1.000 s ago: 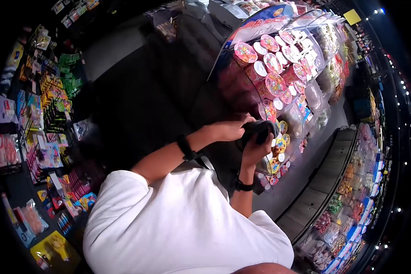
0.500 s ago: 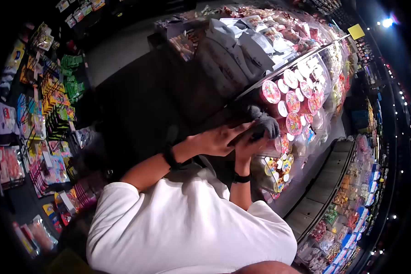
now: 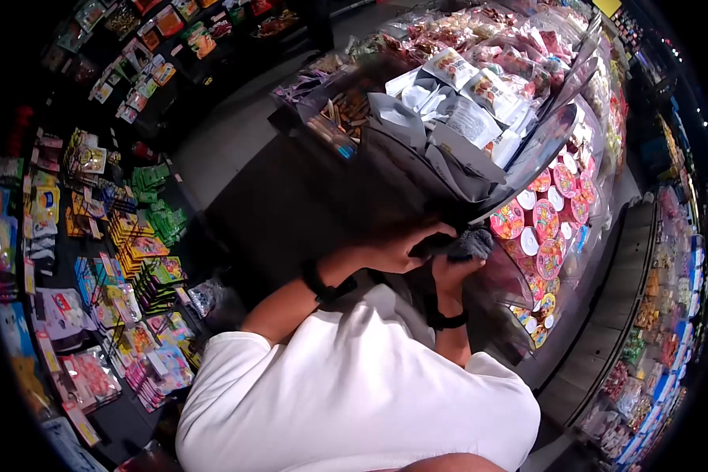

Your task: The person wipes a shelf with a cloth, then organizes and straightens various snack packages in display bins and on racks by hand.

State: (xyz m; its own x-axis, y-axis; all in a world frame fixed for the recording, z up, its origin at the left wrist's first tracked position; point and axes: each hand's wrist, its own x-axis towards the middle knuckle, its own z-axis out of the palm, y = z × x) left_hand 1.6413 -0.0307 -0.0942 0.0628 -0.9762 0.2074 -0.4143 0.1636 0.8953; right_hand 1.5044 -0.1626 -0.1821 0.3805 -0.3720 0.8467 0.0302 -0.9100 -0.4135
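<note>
A bunched dark grey cloth [image 3: 472, 243] with a fuzzy surface is held in my right hand [image 3: 456, 269], whose fingers are closed around its lower part. Just left of it is my left hand [image 3: 411, 245], a dark band on its wrist. Its thumb and fingers are curved and spread apart, with dark space between them and no object that I can make out. Both hands are by the near edge of a clear-walled display bin, where round pink-lidded cups [image 3: 548, 216] are stacked close to the right hand.
Grey and white pouches [image 3: 460, 118] fill the bin section beyond my hands. Hanging packets [image 3: 145, 244] line a rack at left. On the right, a shelf of bagged sweets [image 3: 637, 346] runs behind a grey ledge [image 3: 606, 338]. Dark floor lies at left of the bin.
My view has shifted, so the racks and bin sit differently in it. My left hand has drawn away from the cloth, which stays in my right hand, now more bunched up.
</note>
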